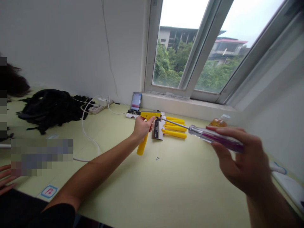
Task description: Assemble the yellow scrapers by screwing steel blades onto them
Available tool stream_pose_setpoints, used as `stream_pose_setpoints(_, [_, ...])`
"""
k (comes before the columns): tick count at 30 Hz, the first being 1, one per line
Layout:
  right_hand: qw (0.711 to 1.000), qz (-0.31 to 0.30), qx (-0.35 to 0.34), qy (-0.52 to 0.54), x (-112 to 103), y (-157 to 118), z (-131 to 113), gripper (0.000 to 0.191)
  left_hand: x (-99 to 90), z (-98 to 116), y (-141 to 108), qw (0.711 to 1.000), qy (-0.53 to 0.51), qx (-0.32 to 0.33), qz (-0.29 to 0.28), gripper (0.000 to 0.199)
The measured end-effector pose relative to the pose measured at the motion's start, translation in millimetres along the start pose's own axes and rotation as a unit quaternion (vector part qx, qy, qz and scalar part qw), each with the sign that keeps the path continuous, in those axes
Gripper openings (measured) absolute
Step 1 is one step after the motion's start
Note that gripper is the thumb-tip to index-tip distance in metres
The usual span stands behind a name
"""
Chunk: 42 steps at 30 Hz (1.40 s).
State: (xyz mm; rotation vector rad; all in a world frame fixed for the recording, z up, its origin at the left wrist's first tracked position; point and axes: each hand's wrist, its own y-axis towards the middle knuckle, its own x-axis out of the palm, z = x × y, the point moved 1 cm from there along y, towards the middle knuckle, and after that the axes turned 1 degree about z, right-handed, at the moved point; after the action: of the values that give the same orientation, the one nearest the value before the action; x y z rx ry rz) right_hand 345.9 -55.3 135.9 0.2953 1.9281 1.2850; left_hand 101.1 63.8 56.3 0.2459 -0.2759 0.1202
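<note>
My left hand (142, 128) is closed around a yellow-handled tool (142, 147) with a wide head and a grey strip along its top edge. The handle points down toward the tabletop. In my right hand (244, 161) is a screwdriver (213, 136) with a clear and purple handle. Its long metal shaft reaches left, and the tip meets the tool's head beside my left thumb. Whether the tip sits in a screw is too small to tell. Small metal pieces (157, 158) lie on the table below. More yellow handles (175, 134) stick out of carded packaging behind my left hand.
A phone (136, 101) leans at the wall beneath the window. At the right back stands a bottle of amber liquid (218, 121). A black heap (53, 106), a power strip (98, 107) and a white cable (83, 122) lie left. Another person's hand (6, 179) rests at the left edge.
</note>
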Motion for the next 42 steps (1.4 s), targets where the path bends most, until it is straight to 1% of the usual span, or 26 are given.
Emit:
stream_pose_setpoints(1, [0.999, -0.003, 0.020, -0.045, 0, -1, 0, 0.026, -0.4, -2, 0, 1.000, 0.003, 0.003, -0.001, 0.023])
stream_pose_setpoints(3, [0.993, -0.017, 0.042, -0.109, 0, -3, -1, 0.028, -1.2, -5, 1, 1.000, 0.005, 0.002, -0.001, 0.023])
stream_pose_setpoints(4, [0.994, -0.028, 0.038, -0.099, 0, -3, -1, 0.031, -1.5, -7, 1, 1.000, 0.004, 0.000, 0.001, 0.024])
stream_pose_setpoints(6, [0.997, -0.059, 0.003, -0.040, 2, -2, -2, 0.036, -1.9, -8, 2, 1.000, 0.003, 0.001, 0.009, 0.024])
stream_pose_setpoints(7, [0.997, -0.065, -0.008, -0.027, 3, -1, -1, 0.036, -1.9, -8, 2, 1.000, 0.004, 0.002, 0.012, 0.024])
stream_pose_setpoints(8, [0.998, -0.058, 0.000, -0.037, 4, 0, 0, 0.031, -1.8, -7, 2, 1.000, 0.007, 0.006, 0.014, 0.024])
stream_pose_setpoints(10, [0.993, -0.028, 0.056, -0.105, 5, 1, 4, 0.022, -1.5, -7, 2, 1.000, 0.013, 0.015, 0.018, 0.024])
stream_pose_setpoints(11, [0.989, -0.021, 0.079, -0.127, 5, 1, 6, 0.024, -1.5, -6, 2, 1.000, 0.015, 0.017, 0.019, 0.024])
stream_pose_setpoints(12, [0.988, -0.021, 0.085, -0.126, 5, 1, 9, 0.028, -1.7, -6, 3, 0.999, 0.018, 0.018, 0.021, 0.024])
stream_pose_setpoints(14, [0.996, -0.048, 0.049, -0.062, 5, 1, 11, 0.041, -2.9, -6, 4, 0.999, 0.028, 0.023, 0.023, 0.023])
stream_pose_setpoints(15, [0.997, -0.061, 0.028, -0.039, 5, 1, 12, 0.045, -3.7, -7, 5, 0.999, 0.035, 0.027, 0.024, 0.023])
stream_pose_setpoints(16, [0.997, -0.062, 0.021, -0.042, 4, 1, 12, 0.044, -4.5, -7, 6, 0.998, 0.042, 0.034, 0.022, 0.023])
stream_pose_setpoints(18, [0.992, -0.034, 0.050, -0.112, 3, 0, 12, 0.031, -6.2, -8, 8, 0.997, 0.055, 0.056, 0.017, 0.022])
stream_pose_setpoints(20, [0.984, -0.018, 0.084, -0.157, 2, -1, 12, 0.029, -7.5, -9, 8, 0.995, 0.063, 0.071, 0.015, 0.023])
stream_pose_setpoints(21, [0.986, -0.023, 0.086, -0.139, 2, -1, 12, 0.034, -8.0, -10, 9, 0.995, 0.066, 0.074, 0.014, 0.023])
stream_pose_setpoints(23, [0.994, -0.052, 0.068, -0.063, 4, -1, 13, 0.044, -8.6, -11, 9, 0.995, 0.073, 0.071, 0.015, 0.024])
stream_pose_setpoints(24, [0.995, -0.055, 0.062, -0.046, 5, -2, 14, 0.046, -8.6, -12, 9, 0.995, 0.076, 0.069, 0.014, 0.024])
stream_pose_setpoints(28, [0.988, -0.012, 0.102, -0.118, 7, -2, 17, 0.034, -8.1, -14, 9, 0.994, 0.080, 0.067, 0.014, 0.023])
stream_pose_setpoints(29, [0.989, -0.022, 0.095, -0.111, 7, -2, 17, 0.035, -8.1, -14, 10, 0.995, 0.078, 0.065, 0.017, 0.022])
stream_pose_setpoints(31, [0.995, -0.063, 0.050, -0.061, 9, -1, 17, 0.041, -8.4, -15, 10, 0.996, 0.070, 0.058, 0.025, 0.022])
stream_pose_setpoints(33, [0.996, -0.068, 0.008, -0.066, 9, 0, 17, 0.037, -8.8, -15, 11, 0.996, 0.058, 0.053, 0.029, 0.024])
stream_pose_setpoints(34, [0.994, -0.054, 0.009, -0.095, 9, 0, 17, 0.031, -8.9, -14, 11, 0.997, 0.054, 0.053, 0.029, 0.025])
stream_pose_setpoints(36, [0.987, -0.030, 0.042, -0.150, 9, -1, 18, 0.023, -8.9, -14, 11, 0.997, 0.051, 0.050, 0.028, 0.025])
stream_pose_setpoints(38, [0.989, -0.044, 0.058, -0.128, 10, -3, 17, 0.029, -8.6, -13, 11, 0.997, 0.050, 0.043, 0.031, 0.025])
stream_pose_setpoints(40, [0.994, -0.073, 0.035, -0.078, 11, -4, 15, 0.040, -8.1, -13, 10, 0.997, 0.048, 0.038, 0.036, 0.025])
stream_pose_setpoints(42, [0.993, -0.063, 0.030, -0.100, 10, -5, 13, 0.035, -7.2, -12, 9, 0.997, 0.049, 0.043, 0.030, 0.026])
